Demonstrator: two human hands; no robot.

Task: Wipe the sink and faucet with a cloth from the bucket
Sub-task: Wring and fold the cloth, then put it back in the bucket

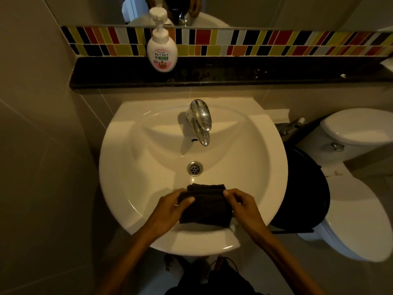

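Left hand (172, 206) and right hand (241, 204) fingers pinch a folded dark cloth (205, 206) over the round white ceramic sink (127, 158), at 6 o'clock from the chrome faucet (201, 120).

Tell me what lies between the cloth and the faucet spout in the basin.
In the head view, only the metal drain sits between the folded dark cloth and the faucet; the rest of that stretch of the sink is bare white basin.
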